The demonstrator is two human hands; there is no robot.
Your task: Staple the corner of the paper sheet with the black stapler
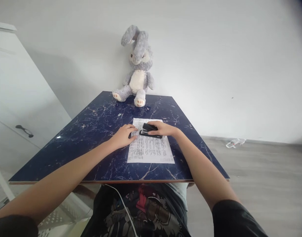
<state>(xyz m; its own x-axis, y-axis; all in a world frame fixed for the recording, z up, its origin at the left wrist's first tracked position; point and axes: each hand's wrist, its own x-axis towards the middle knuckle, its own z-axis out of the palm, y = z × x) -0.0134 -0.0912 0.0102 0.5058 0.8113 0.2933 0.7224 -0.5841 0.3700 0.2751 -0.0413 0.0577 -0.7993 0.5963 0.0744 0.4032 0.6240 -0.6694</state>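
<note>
A printed sheet of paper lies flat on the blue marbled table; whether it is one sheet or a stack I cannot tell. Over its upper part, my right hand is closed around a black stapler. The stapler's jaws are apart, and its front end points left. My left hand rests at the paper's left edge, its fingers stretched out and spread. Those fingertips reach onto the sheet, close to the stapler's front but apart from it.
A grey plush rabbit sits at the table's far edge against the white wall. To the left stands a white cabinet with a dark handle. A clear plastic item lies on the floor at right. A white cable hangs before my shirt.
</note>
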